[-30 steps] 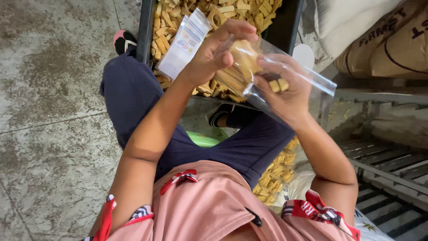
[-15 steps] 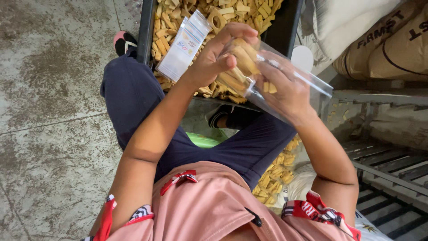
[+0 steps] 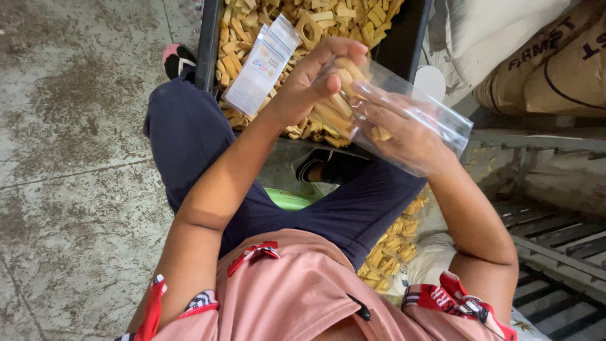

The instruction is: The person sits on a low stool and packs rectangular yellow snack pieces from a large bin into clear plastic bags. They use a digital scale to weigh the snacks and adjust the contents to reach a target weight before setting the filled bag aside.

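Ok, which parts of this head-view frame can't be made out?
- Left hand fingertips: buried in the clear bag among the biscuits.
- Right hand palm: behind the bag film.
- Black tray of biscuits: far end cut off by the top edge.
- Stool: only a green sliver shows under the legs.
- Brown sacks: cut off at the right edge.

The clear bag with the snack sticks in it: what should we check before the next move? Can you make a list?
1. Clear bag held by right hand: ok.
2. Left hand gripping a bunch of sticks at the bag's mouth: ok.
3. Bag mouth wide enough: cannot tell, fingers cover it.
4. Sticks already lying in the bag: ok.
5. Black crate of loose sticks close in front: ok.
6. Flat packet resting on the crate's pile, apart from the hands: ok.
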